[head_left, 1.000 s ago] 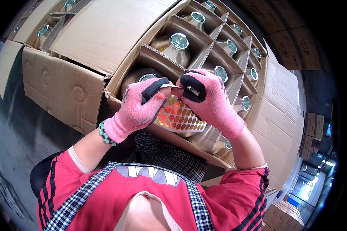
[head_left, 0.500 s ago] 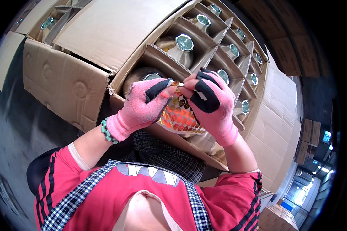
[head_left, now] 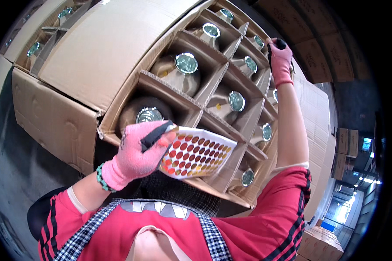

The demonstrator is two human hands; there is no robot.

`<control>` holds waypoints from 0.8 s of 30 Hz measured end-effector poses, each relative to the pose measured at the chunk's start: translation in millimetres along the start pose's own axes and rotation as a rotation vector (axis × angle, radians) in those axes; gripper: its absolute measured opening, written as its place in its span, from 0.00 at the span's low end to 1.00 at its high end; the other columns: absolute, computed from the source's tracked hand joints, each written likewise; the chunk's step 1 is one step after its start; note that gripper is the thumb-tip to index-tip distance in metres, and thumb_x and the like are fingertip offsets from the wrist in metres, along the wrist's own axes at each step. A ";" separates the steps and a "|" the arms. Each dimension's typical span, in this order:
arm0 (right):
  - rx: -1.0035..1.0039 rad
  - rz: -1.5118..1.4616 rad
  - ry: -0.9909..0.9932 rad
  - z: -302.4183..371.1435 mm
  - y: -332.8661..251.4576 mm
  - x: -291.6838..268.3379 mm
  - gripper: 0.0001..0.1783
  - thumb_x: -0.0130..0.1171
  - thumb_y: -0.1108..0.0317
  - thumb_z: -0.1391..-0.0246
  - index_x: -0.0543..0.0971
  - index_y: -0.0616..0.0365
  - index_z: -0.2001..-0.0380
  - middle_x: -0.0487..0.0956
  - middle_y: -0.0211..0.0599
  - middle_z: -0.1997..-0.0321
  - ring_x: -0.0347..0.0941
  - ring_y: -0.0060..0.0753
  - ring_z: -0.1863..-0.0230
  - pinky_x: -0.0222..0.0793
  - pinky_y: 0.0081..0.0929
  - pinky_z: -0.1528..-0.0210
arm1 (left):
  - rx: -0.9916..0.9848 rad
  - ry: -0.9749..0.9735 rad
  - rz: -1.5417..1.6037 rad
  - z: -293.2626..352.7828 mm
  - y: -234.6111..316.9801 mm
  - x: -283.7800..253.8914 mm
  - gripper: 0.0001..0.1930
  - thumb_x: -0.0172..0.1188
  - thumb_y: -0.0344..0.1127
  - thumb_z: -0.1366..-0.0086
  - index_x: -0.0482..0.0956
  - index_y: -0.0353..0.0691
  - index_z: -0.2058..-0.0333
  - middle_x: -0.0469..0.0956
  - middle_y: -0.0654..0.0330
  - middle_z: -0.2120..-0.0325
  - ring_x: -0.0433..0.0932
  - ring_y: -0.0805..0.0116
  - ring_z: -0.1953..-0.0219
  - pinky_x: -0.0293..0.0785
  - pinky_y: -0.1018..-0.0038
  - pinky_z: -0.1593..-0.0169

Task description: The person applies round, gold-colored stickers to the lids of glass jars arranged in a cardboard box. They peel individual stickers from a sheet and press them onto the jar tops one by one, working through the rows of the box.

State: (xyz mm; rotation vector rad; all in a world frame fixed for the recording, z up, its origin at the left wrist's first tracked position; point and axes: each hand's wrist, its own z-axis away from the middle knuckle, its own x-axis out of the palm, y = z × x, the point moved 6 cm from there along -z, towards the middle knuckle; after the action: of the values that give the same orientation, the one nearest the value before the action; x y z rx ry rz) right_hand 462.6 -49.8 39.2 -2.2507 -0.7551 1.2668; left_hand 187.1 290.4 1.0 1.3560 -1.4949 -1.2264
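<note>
The left hand [head_left: 141, 150] wears a pink and black glove and pinches a white sheet of stickers [head_left: 196, 154] by its top left corner. The sheet sticks out to the right of this hand, over the near side of a big brown box [head_left: 124, 98]. The stickers on it are small, round and shiny, some red and some gold. Just past the left hand is the big glass bottle [head_left: 135, 108] in the near left corner of the box, and the hand hides some of it.

The right hand [head_left: 281, 56] is reached far out, well apart from the sheet, at the far right side of the box. It is just beside a small-looking bottle [head_left: 258, 41]. Its fingers look bent, but I cannot tell if they hold anything. Cardboard walls [head_left: 213, 85] keep the bottles apart, and two of the bottles in the middle show a little yellow spot
</note>
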 end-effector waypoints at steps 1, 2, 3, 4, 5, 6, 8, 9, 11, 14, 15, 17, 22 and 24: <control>0.015 0.213 -0.020 -11.8 17.5 10.2 0.10 0.60 0.61 0.60 0.78 0.56 0.78 0.75 0.32 0.81 0.69 0.21 0.79 0.64 0.20 0.71 | -0.013 0.016 -0.001 -0.6 -2.1 -1.1 0.09 0.52 0.32 0.45 0.74 0.31 0.72 0.74 0.54 0.82 0.74 0.63 0.79 0.68 0.75 0.73; 0.078 0.279 -0.093 -15.5 17.0 28.3 0.10 0.60 0.61 0.61 0.78 0.55 0.77 0.76 0.33 0.81 0.71 0.24 0.78 0.65 0.22 0.71 | -0.103 0.017 0.010 -0.9 -6.4 -3.0 0.08 0.53 0.32 0.46 0.73 0.32 0.73 0.72 0.54 0.83 0.73 0.62 0.80 0.68 0.74 0.74; 0.145 0.362 -0.153 -17.2 18.1 36.2 0.10 0.60 0.60 0.62 0.78 0.55 0.77 0.76 0.35 0.80 0.72 0.27 0.77 0.66 0.23 0.70 | -0.072 -0.018 0.005 -3.7 -3.9 -3.1 0.07 0.53 0.31 0.46 0.73 0.32 0.74 0.71 0.53 0.84 0.72 0.61 0.81 0.67 0.74 0.75; 0.101 0.458 -0.206 -29.1 29.7 44.1 0.10 0.60 0.61 0.62 0.78 0.54 0.76 0.76 0.36 0.79 0.72 0.29 0.76 0.66 0.25 0.69 | -0.099 -0.025 -0.001 -3.7 -3.4 -2.4 0.07 0.53 0.32 0.46 0.73 0.32 0.74 0.70 0.53 0.84 0.71 0.60 0.82 0.66 0.74 0.76; 0.060 0.558 -0.259 -40.4 42.0 50.3 0.10 0.59 0.61 0.62 0.79 0.54 0.76 0.77 0.37 0.78 0.73 0.31 0.75 0.66 0.27 0.69 | -0.125 -0.035 -0.005 -4.6 -3.3 -1.2 0.07 0.53 0.32 0.45 0.73 0.33 0.74 0.70 0.53 0.84 0.71 0.59 0.82 0.66 0.74 0.76; 0.073 0.508 -0.429 -32.2 28.9 70.0 0.11 0.59 0.61 0.63 0.79 0.53 0.74 0.77 0.39 0.76 0.73 0.34 0.73 0.66 0.29 0.67 | -0.124 -0.033 -0.033 3.6 10.8 -3.0 0.07 0.53 0.31 0.45 0.73 0.33 0.74 0.70 0.53 0.84 0.71 0.60 0.82 0.66 0.75 0.76; 0.079 0.534 -0.581 -56.9 65.0 74.8 0.11 0.59 0.61 0.63 0.79 0.53 0.74 0.77 0.40 0.75 0.73 0.35 0.72 0.67 0.29 0.67 | -0.128 -0.088 -0.017 2.5 13.4 0.6 0.06 0.53 0.30 0.46 0.74 0.33 0.72 0.70 0.53 0.84 0.71 0.60 0.82 0.66 0.74 0.76; 0.074 0.538 -0.665 -66.7 78.2 84.2 0.11 0.59 0.62 0.64 0.79 0.53 0.73 0.77 0.40 0.74 0.73 0.35 0.71 0.67 0.29 0.67 | -0.131 -0.087 -0.007 3.0 12.1 0.1 0.06 0.53 0.30 0.46 0.74 0.32 0.72 0.70 0.53 0.84 0.71 0.60 0.82 0.66 0.75 0.76; 0.021 0.704 -0.797 -56.5 40.3 109.1 0.12 0.56 0.65 0.62 0.78 0.57 0.71 0.77 0.44 0.70 0.73 0.41 0.66 0.67 0.31 0.64 | -0.145 -0.069 0.017 4.9 10.8 -4.1 0.06 0.53 0.29 0.47 0.74 0.32 0.71 0.71 0.53 0.83 0.72 0.62 0.81 0.67 0.75 0.76; 0.031 0.960 -0.735 -52.5 27.6 106.2 0.13 0.49 0.70 0.59 0.76 0.62 0.68 0.75 0.49 0.64 0.71 0.47 0.60 0.67 0.34 0.58 | -0.139 -0.090 0.068 3.7 10.7 -3.4 0.07 0.53 0.29 0.46 0.74 0.31 0.71 0.72 0.53 0.82 0.73 0.62 0.81 0.68 0.76 0.75; 0.003 0.960 -0.721 -49.2 22.5 102.6 0.13 0.49 0.70 0.59 0.76 0.61 0.67 0.75 0.48 0.64 0.71 0.47 0.60 0.66 0.34 0.58 | -0.110 -0.101 0.064 2.9 9.9 -2.6 0.07 0.53 0.29 0.46 0.74 0.31 0.71 0.72 0.54 0.82 0.73 0.62 0.81 0.68 0.76 0.75; -0.051 0.958 -0.695 -45.9 14.6 100.3 0.13 0.49 0.71 0.58 0.75 0.60 0.66 0.75 0.48 0.63 0.71 0.46 0.59 0.66 0.33 0.57 | -0.052 -0.122 0.056 1.4 8.1 -2.2 0.07 0.53 0.30 0.45 0.74 0.31 0.71 0.73 0.54 0.82 0.73 0.62 0.81 0.69 0.76 0.75; -0.024 1.120 -0.502 -37.7 -1.8 87.4 0.13 0.51 0.69 0.58 0.76 0.48 0.65 0.70 0.38 0.53 0.65 0.43 0.50 0.64 0.37 0.53 | -0.080 -0.100 0.035 3.8 6.5 -2.3 0.08 0.54 0.31 0.46 0.74 0.32 0.70 0.72 0.53 0.83 0.73 0.60 0.81 0.68 0.74 0.76; -0.134 1.101 -0.231 -31.4 -11.0 76.7 0.13 0.53 0.67 0.59 0.75 0.51 0.65 0.69 0.41 0.54 0.65 0.44 0.51 0.64 0.39 0.54 | -0.092 -0.083 0.015 4.1 4.3 -3.1 0.08 0.53 0.30 0.47 0.74 0.31 0.70 0.72 0.53 0.83 0.73 0.61 0.81 0.68 0.74 0.75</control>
State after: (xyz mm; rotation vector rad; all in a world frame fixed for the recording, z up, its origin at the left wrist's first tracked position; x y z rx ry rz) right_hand 520.2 4.8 13.0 -2.7311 0.4835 1.9789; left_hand 182.6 294.0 4.4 1.2454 -1.4843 -1.3398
